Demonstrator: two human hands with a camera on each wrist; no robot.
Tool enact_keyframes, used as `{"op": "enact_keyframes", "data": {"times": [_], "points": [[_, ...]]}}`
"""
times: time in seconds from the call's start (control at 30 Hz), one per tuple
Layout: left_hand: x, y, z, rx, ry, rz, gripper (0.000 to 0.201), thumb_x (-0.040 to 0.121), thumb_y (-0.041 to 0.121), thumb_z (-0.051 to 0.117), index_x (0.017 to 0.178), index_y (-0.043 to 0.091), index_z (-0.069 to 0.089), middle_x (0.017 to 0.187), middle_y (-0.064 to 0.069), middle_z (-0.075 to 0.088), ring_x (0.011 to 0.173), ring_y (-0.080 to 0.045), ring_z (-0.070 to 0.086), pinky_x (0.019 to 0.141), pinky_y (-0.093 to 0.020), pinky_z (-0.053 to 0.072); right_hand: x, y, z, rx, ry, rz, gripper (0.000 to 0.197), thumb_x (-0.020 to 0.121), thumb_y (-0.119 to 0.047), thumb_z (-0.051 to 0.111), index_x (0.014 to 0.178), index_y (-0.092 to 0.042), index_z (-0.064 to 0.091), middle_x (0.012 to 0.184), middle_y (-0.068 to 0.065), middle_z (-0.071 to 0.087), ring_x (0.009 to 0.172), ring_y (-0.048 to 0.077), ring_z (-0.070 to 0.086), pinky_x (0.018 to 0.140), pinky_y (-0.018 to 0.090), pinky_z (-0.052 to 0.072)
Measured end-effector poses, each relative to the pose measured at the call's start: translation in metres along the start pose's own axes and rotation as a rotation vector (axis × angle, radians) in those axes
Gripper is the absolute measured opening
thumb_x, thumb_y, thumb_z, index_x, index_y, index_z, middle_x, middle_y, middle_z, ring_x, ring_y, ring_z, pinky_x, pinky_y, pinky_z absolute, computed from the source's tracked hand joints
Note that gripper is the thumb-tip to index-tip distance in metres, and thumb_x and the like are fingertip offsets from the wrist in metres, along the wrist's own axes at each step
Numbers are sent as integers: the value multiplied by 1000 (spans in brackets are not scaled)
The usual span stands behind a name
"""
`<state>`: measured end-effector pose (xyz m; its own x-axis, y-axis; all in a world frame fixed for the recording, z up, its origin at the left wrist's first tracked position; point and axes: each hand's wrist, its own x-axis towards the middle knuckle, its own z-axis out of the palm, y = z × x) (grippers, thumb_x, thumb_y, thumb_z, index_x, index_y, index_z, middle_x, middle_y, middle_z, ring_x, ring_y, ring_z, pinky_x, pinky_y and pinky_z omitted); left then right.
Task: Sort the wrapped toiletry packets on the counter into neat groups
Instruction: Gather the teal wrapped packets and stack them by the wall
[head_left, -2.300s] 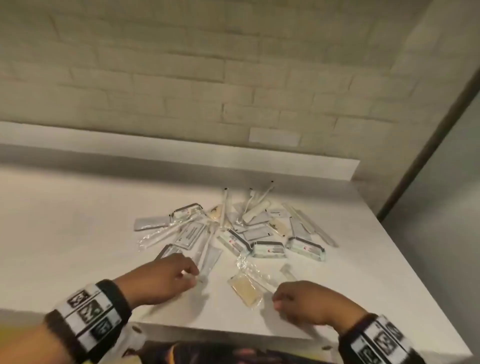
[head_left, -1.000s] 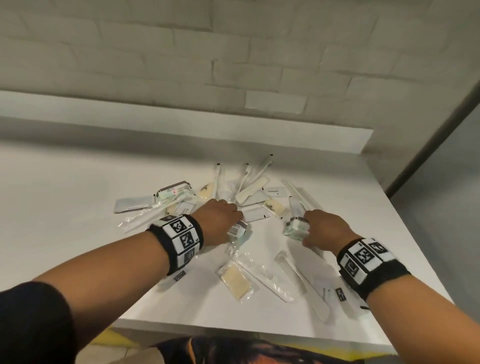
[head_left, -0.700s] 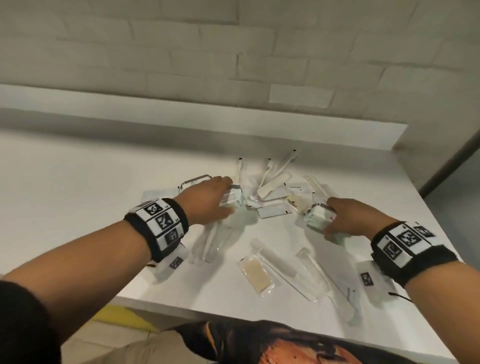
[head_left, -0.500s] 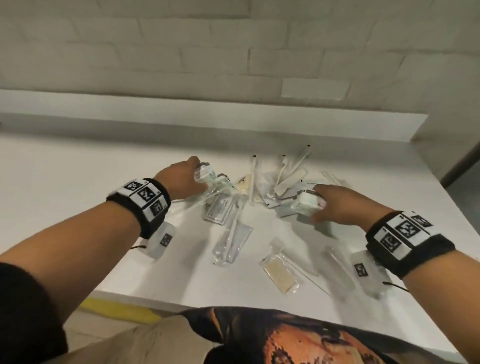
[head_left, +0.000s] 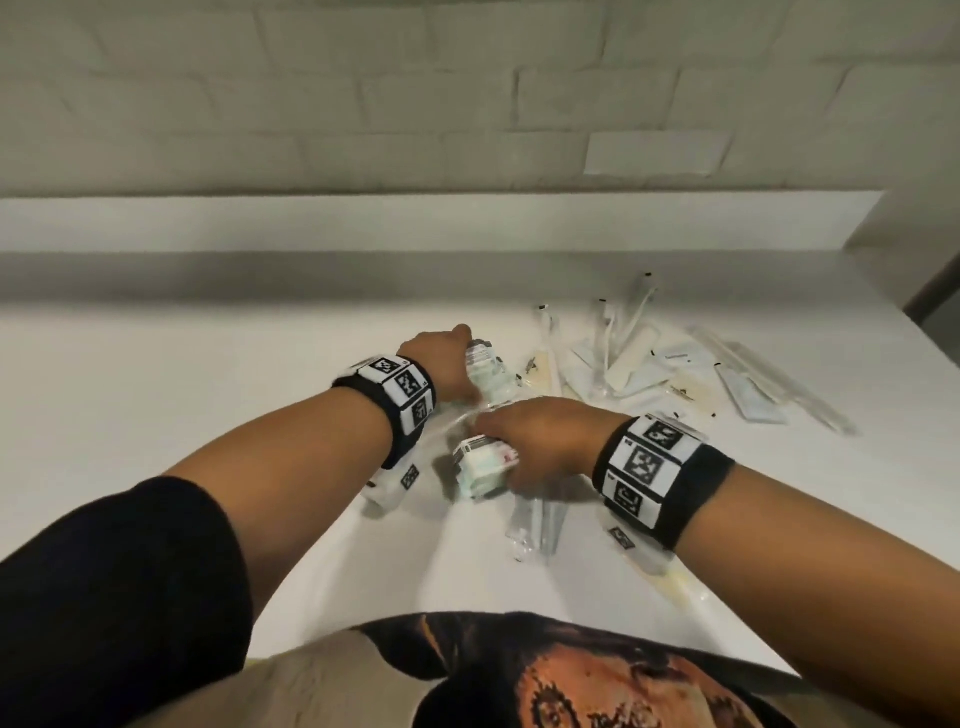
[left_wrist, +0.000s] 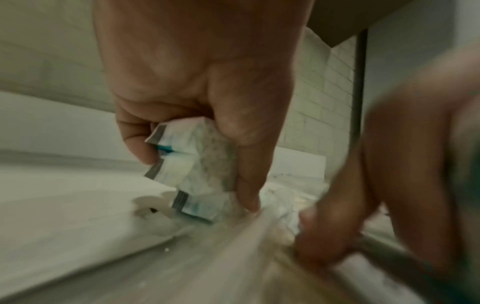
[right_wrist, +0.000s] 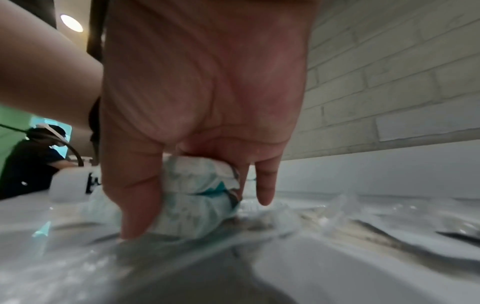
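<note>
1. The left hand (head_left: 447, 364) is seen over the middle of the white tabletop (head_left: 156, 415); its grip is clenched round a stack (left_wrist: 192, 164) of small white-and-teal packets, pinched between thumb and fingers.
2. In the left wrist view, three packet ends with grey sealed edges are shown fanned out below the fingers (left_wrist: 249, 185); the lowest one is at or just above the tabletop, and contact cannot be told.
3. The right hand (head_left: 540, 441) is placed just nearer the person than the left hand, with the two hands close together.
4. A second bundle (head_left: 483, 467) of the same white-and-teal packets is grasped by the right hand; in the right wrist view it (right_wrist: 197, 195) is held between thumb and fingers, down against the tabletop, with the little finger (right_wrist: 265, 185) extended free.
5. Clear long wrappers (head_left: 535, 525) are seen lying under and just beside the right hand.
6. A loose pile (head_left: 639, 364) of other packets, long thin ones and flat sachets among them, is spread to the right of the hands, towards the back ledge (head_left: 415, 218).
7. Marker-printed wristbands (head_left: 654, 467) are worn on both wrists.
8. A brick wall (head_left: 363, 93) is seen behind the ledge.
</note>
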<state>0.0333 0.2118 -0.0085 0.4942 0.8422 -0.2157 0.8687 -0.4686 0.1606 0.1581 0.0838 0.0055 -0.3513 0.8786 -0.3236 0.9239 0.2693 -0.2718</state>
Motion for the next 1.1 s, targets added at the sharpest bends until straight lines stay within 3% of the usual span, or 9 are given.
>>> {"op": "enact_keyframes", "data": {"times": [0.17, 0.27, 0.33, 0.5, 0.6, 0.73, 0.87, 1.0, 1.1], "points": [[-3, -34, -12, -132, 107, 29, 64, 72, 41, 77, 122, 15, 45, 106, -5, 64, 83, -21, 53, 72, -31, 45, -3, 20, -11, 26, 1, 170, 44, 74, -29, 69, 113, -31, 50, 104, -7, 62, 92, 17, 57, 69, 30, 43], [-14, -68, -24, -195, 174, -29, 65, 72, 40, 78, 123, 14, 47, 104, -6, 65, 81, -21, 54, 70, -29, 42, 7, 18, -31, 57, 141, 204, 42, 71, -36, 74, 103, -29, 47, 93, -8, 60, 80, 13, 56, 57, 28, 38], [-21, -91, -29, -177, 172, -82, 65, 72, 39, 78, 123, 13, 47, 105, -7, 64, 81, -21, 52, 69, -29, 40, 23, 2, -36, 102, 180, 174, 44, 70, -45, 76, 102, -31, 48, 91, -12, 59, 80, 10, 57, 58, 25, 39], [-35, -128, -19, -101, 89, -158, 61, 74, 37, 77, 121, 13, 46, 110, -10, 64, 88, -25, 54, 71, -29, 39, 75, -50, -2, 59, 23, 4, 62, 81, -44, 66, 136, -41, 37, 137, -10, 52, 120, 16, 52, 98, 36, 44], [-40, -134, -13, -64, 59, -154, 60, 74, 39, 75, 120, 15, 46, 108, -9, 64, 92, -28, 57, 72, -29, 41, 86, -48, 15, -13, 33, -61, 49, 89, -37, 54, 136, -40, 41, 139, -6, 51, 124, 17, 50, 105, 33, 40], [-43, -122, -9, -19, 51, -89, 50, 72, 40, 71, 110, 21, 46, 94, -1, 63, 81, -24, 57, 68, -29, 42, 51, -8, 8, -32, 73, 6, 53, 88, -43, 57, 138, -40, 41, 144, -12, 47, 132, 12, 43, 110, 27, 32], [-41, -86, -4, 11, 52, 85, 43, 71, 39, 67, 107, 23, 47, 93, 2, 63, 79, -21, 59, 65, -28, 42, 3, 48, -6, 10, 9, 240, 66, 77, -45, 58, 140, -44, 36, 145, -15, 43, 133, 11, 43, 111, 31, 34], [-36, -42, 4, 46, 1, 254, 49, 72, 40, 68, 112, 23, 47, 100, 0, 64, 85, -23, 60, 67, -28, 43, -19, 73, -19, 29, 12, 425, 71, 75, -22, 67, 139, -39, 40, 134, -10, 55, 112, 14, 56, 93, 30, 46], [-34, -21, 7, -60, -87, 346, 58, 69, 42, 76, 116, 26, 46, 105, 3, 61, 88, -19, 58, 73, -32, 49, -21, 82, -28, 31, -71, 514, 77, 69, -24, 78, 136, -34, 40, 124, -9, 61, 102, 14, 58, 88, 33, 47]]}}
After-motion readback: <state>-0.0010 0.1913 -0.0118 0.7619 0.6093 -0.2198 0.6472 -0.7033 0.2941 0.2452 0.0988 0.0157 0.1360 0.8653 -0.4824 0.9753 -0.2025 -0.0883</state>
